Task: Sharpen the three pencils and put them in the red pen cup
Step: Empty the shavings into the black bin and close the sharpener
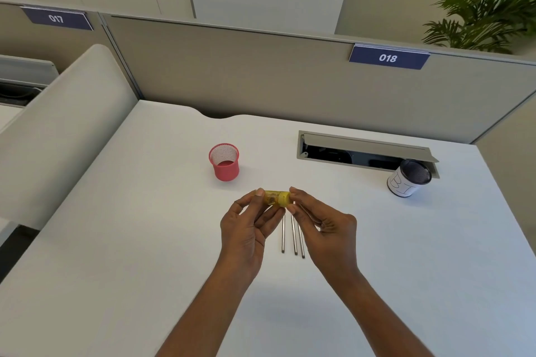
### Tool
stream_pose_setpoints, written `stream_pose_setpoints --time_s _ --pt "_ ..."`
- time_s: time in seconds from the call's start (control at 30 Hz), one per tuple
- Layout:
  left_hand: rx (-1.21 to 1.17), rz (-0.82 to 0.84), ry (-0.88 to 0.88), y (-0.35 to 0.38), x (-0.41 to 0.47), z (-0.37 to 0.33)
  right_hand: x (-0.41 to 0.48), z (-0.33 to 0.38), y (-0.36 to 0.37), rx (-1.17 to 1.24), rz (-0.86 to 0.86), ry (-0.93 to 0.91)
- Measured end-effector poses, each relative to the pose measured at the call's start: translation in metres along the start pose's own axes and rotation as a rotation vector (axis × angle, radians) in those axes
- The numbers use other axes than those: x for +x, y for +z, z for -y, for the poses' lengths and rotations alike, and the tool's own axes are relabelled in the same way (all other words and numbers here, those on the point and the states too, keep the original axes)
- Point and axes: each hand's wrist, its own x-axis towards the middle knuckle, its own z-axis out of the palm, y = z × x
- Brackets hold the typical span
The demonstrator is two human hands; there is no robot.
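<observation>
Gripping sharpener point(272, 198) in left hand point(246, 226), pinching its capped end with right hand point(324, 223). Below sharpener, flat on desk point(145, 211): three pencils point(294, 238) side by side. Beyond sharpener, leftward: red cup point(224, 165), upright.

Translucent yellow plastic sharpener point(277, 198), red mesh cup point(224, 161), matt white desk point(116, 240)
</observation>
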Motion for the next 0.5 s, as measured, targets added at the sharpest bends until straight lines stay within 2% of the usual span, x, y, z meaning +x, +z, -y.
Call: stream_pose_setpoints --time_s 0.23,0.5 --pt "-0.005 0.0 -0.026 0.0027 -0.0043 0.0039 -0.0025 -0.0031 0.002 0.098 -0.022 0.085" --pt "-0.031 -0.002 -0.052 -0.0024 -0.0087 0.0092 -0.0061 -0.0048 0.0075 0.148 -0.041 0.094"
